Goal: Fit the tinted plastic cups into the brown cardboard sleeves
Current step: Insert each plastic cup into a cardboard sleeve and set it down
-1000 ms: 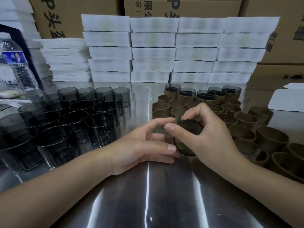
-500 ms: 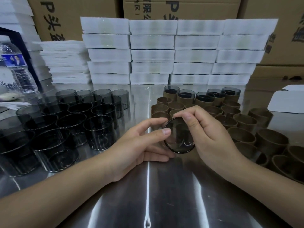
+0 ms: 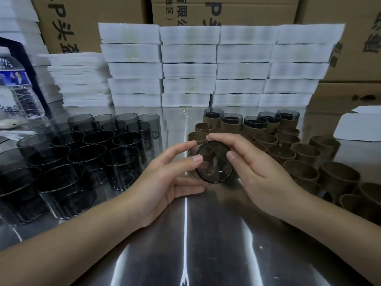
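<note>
R hand pinched one tinted cup btw thumb and forefinger, tipped on its side w/ a round end facing the camera, over the steel table at centre; couldn't tell whether a sleeve sat round it. L hand lay at the cup's 8 o'clock, fingers loose and spread, thumb tip touching the rim at 9 o'clock. Bare cups stood at 9–10 o'clock, empty brown sleeves at 2–3 o'clock, sleeved cups in a row at 1 o'clock, white stacks further back at 12.
</note>
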The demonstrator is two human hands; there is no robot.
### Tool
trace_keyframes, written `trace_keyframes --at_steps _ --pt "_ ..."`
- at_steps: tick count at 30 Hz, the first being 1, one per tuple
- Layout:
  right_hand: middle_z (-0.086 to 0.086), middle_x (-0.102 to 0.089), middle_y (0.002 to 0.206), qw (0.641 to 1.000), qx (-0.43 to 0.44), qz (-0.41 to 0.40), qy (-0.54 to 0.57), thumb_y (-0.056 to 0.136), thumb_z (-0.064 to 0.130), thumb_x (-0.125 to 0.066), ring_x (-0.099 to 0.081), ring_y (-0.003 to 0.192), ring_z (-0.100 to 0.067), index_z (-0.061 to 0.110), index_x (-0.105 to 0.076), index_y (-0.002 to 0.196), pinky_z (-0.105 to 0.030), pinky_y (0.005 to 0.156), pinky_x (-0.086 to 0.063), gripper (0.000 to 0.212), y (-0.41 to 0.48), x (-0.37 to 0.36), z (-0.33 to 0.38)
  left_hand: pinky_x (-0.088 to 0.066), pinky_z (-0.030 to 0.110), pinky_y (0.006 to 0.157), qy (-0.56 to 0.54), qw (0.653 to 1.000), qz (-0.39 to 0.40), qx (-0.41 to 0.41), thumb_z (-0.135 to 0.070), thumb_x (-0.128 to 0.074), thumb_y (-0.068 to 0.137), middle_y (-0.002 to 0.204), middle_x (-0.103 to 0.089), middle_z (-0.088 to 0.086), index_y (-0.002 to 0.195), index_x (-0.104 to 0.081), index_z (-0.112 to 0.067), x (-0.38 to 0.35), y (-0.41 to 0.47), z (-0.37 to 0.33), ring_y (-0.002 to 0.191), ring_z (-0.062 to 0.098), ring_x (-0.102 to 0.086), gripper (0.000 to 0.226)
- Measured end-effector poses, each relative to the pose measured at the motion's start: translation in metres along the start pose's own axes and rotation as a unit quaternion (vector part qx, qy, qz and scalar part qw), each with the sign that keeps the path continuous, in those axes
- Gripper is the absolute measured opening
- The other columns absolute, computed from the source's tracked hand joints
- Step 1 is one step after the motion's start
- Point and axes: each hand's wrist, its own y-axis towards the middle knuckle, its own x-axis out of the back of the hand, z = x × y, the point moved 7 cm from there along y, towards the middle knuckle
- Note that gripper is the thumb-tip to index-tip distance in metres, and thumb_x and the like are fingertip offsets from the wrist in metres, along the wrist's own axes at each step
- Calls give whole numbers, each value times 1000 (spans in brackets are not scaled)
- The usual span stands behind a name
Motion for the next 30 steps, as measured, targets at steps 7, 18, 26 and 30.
trace_keyframes --at_steps 7,18,26,30 --pt "10 -51 136 997 -30 59 31 87 19 -58 -53 121 -9 48 -40 135 -38 106 -42 58 -2 -9 -8 -57 27 65 -13 1000 1 5 -27 -69 70 114 -72 11 126 -61 -27 2 1 -2 82 29 -73 57" --pt "19 -54 122 999 -9 22 33 66 44 -78 -55 116 0 49 -48 118 -24 97 -48 61 -2 -5 -4 -57 22 63 26 999 23 22 -29 -72 68 115 -72 10 126 -62 -29 -1 -1 0 75 20 -73 59" --pt "24 -52 117 1000 -15 14 19 62 57 -80 -54 116 1 45 -49 119 -26 99 -47 65 -2 -4 -2 -57 23 62 34 998 36 31 -35 -71 70 118 -70 11 126 -63 -27 -4 -2 1 76 19 -72 58" --pt "34 -44 118 999 -19 27 -11 57 64 -69 -46 119 11 47 -44 129 -13 98 -40 78 -3 -4 0 -58 25 66 26 997 66 30 -37 -72 74 114 -71 14 126 -62 -26 -8 -2 0 81 21 -72 54"
